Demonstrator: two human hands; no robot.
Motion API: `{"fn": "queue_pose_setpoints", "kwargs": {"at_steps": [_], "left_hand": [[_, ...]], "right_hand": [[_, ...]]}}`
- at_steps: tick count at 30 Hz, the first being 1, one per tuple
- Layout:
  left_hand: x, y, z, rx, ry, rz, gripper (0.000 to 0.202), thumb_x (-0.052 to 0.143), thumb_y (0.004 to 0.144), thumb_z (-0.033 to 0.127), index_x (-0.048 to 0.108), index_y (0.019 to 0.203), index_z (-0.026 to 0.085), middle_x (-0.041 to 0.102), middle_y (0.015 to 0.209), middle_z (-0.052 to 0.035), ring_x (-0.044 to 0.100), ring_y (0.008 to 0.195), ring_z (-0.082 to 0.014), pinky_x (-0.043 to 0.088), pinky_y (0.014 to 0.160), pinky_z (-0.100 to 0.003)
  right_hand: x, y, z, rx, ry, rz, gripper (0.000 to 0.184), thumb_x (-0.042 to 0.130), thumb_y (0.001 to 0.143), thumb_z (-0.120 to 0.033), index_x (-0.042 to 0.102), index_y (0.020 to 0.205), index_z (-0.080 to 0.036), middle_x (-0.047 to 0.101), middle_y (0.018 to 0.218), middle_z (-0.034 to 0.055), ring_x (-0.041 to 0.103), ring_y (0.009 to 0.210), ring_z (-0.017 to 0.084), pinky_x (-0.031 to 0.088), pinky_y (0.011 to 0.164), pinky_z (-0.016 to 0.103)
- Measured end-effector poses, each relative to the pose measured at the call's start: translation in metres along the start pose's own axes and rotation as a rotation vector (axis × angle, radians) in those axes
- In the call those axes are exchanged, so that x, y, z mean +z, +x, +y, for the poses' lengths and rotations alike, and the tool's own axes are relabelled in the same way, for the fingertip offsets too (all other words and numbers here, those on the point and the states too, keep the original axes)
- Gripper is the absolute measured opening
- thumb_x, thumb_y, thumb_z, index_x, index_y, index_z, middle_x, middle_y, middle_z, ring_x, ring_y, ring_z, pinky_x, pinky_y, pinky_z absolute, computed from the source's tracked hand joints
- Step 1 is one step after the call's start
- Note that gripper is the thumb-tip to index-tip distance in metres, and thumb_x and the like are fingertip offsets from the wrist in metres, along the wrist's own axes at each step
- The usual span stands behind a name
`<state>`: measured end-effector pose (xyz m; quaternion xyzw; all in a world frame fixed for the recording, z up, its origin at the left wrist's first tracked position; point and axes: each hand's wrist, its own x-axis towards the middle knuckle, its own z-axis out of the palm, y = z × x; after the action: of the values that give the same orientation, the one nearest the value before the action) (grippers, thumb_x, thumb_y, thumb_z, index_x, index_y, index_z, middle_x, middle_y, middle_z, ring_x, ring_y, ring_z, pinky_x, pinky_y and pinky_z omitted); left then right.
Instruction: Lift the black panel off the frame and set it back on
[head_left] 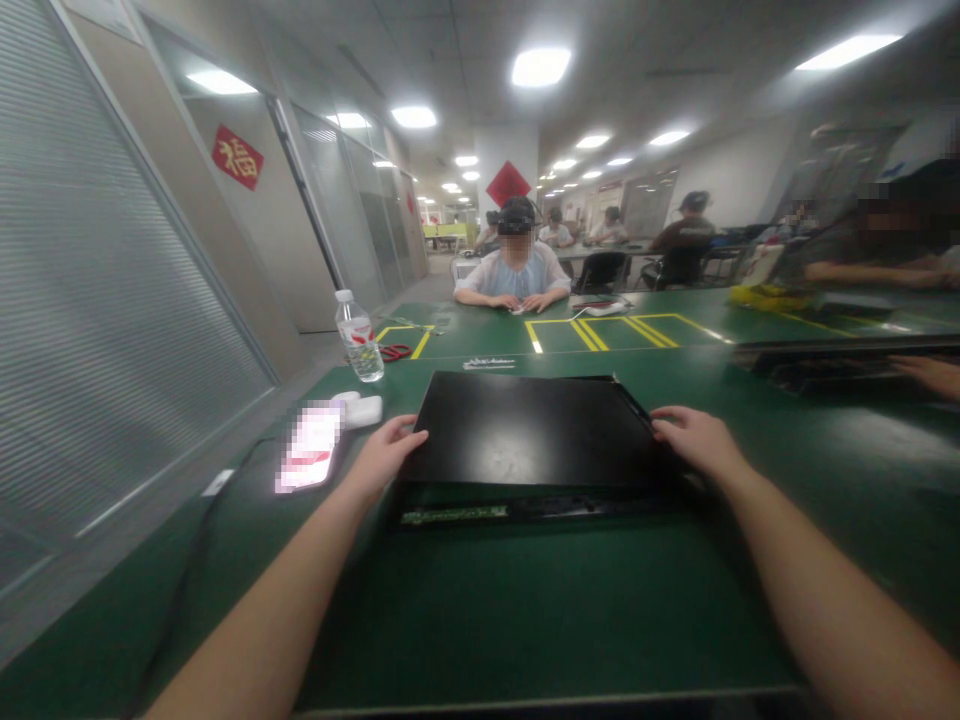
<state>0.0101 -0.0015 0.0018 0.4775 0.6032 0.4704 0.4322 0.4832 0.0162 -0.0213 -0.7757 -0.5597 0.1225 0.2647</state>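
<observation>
A glossy black flat panel (pixel 525 430), which looks like a display screen, spans the space between my two hands. My left hand (pixel 391 447) grips its left edge, thumb on top, with the other fingers partly hidden behind it. At the opposite side, my right hand (pixel 694 440) has its fingers curled around the right edge. Beneath the panel's near edge shows a dark frame (pixel 585 508) with a greenish strip (pixel 454 515) like a circuit board. Whether panel and frame touch I cannot tell.
Left on the green table (pixel 555 610) are a lit phone (pixel 311 447), a white case (pixel 363 411), a water bottle (pixel 360 337) and red-handled scissors (pixel 395 352). A person (pixel 514 260) sits opposite. Another person's hand (pixel 930 375) is over dark parts at right.
</observation>
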Motion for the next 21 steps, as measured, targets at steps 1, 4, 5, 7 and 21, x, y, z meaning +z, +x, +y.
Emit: {"fn": "queue_pose_setpoints", "kwargs": {"at_steps": [1, 4, 5, 7, 21], "left_hand": [[-0.0003, 0.0002, -0.0005, 0.017, 0.019, 0.001, 0.052, 0.083, 0.067, 0.037, 0.069, 0.113, 0.017, 0.078, 0.099, -0.0093, 0.074, 0.094, -0.0272, 0.057, 0.083, -0.037], [-0.0011, 0.0004, -0.0011, 0.040, 0.096, 0.007, 0.052, 0.084, 0.066, 0.038, 0.071, 0.112, 0.017, 0.078, 0.109, -0.0117, 0.073, 0.101, -0.0286, 0.057, 0.088, -0.038], [-0.0012, 0.0005, -0.0011, 0.033, 0.129, 0.009, 0.053, 0.084, 0.066, 0.038, 0.071, 0.113, 0.016, 0.078, 0.110, -0.0122, 0.073, 0.101, -0.0290, 0.057, 0.088, -0.038], [-0.0014, 0.0006, -0.0009, 0.021, 0.191, 0.005, 0.055, 0.081, 0.069, 0.038, 0.071, 0.118, 0.014, 0.078, 0.113, -0.0139, 0.074, 0.102, -0.0296, 0.057, 0.089, -0.039], [0.0014, 0.0061, -0.0086, 0.156, 0.638, -0.011, 0.030, 0.071, 0.071, 0.032, 0.080, 0.094, 0.015, 0.078, 0.108, -0.0149, 0.070, 0.105, -0.0346, 0.052, 0.094, -0.042]], "right_hand": [[-0.0005, 0.0001, -0.0001, 0.005, 0.009, -0.004, 0.040, 0.059, 0.082, -0.037, 0.078, 0.113, -0.021, 0.078, 0.080, 0.0047, 0.072, 0.089, 0.027, 0.050, 0.073, 0.034], [-0.0019, -0.0005, -0.0022, 0.026, 0.029, -0.025, 0.039, 0.059, 0.081, -0.036, 0.078, 0.112, -0.021, 0.078, 0.081, 0.0048, 0.072, 0.085, 0.026, 0.051, 0.071, 0.033], [-0.0023, -0.0011, -0.0033, 0.030, 0.034, -0.025, 0.039, 0.059, 0.081, -0.036, 0.078, 0.112, -0.021, 0.078, 0.080, 0.0049, 0.072, 0.083, 0.025, 0.051, 0.071, 0.033], [-0.0027, -0.0024, -0.0053, 0.035, 0.043, -0.014, 0.038, 0.060, 0.080, -0.035, 0.078, 0.110, -0.021, 0.078, 0.079, 0.0053, 0.072, 0.081, 0.025, 0.052, 0.071, 0.033], [-0.0026, -0.0030, -0.0059, 0.057, 0.106, -0.019, 0.040, 0.058, 0.081, -0.033, 0.076, 0.115, -0.020, 0.077, 0.080, 0.0057, 0.070, 0.073, 0.023, 0.052, 0.068, 0.032]]}}
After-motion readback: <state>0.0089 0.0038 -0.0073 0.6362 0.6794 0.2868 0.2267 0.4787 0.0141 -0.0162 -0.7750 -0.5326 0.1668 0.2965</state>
